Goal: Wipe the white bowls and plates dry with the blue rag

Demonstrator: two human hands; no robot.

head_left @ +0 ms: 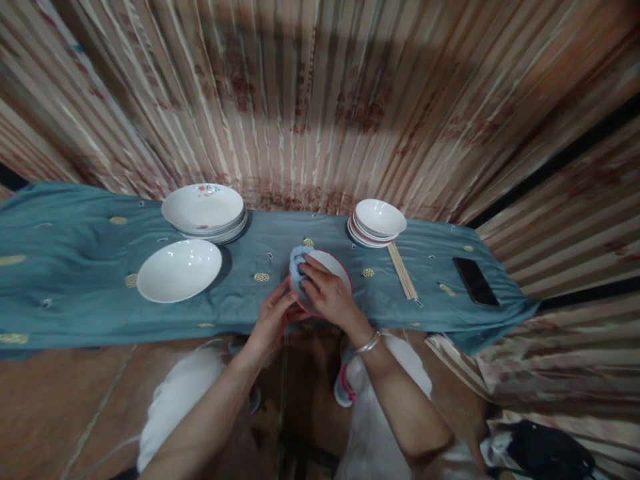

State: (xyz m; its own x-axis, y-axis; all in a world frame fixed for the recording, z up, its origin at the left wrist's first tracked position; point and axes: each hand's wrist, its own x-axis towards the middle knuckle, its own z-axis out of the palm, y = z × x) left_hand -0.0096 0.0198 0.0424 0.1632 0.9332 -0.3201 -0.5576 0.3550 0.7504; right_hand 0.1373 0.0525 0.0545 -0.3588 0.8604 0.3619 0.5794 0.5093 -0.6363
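A white bowl with a red rim (336, 265) is held tilted at the front edge of the table. My left hand (276, 310) grips its left side, with the thumb at the rim. Inside the bowl, my right hand (325, 290) presses a light blue cloth (299, 259) against the left part of the wall. The fingers of this hand are bent over the cloth, and a silver bangle circles the wrist. Part of the bowl's inside is hidden behind my right hand.
On the blue tablecloth (270, 307) stand a stack of large plates (205, 208), a single white dish (180, 272) and a stack of small bowls (379, 220). Chopsticks (401, 272) and a black phone (475, 281) lie at the right. A pleated curtain (310, 120) hangs behind.
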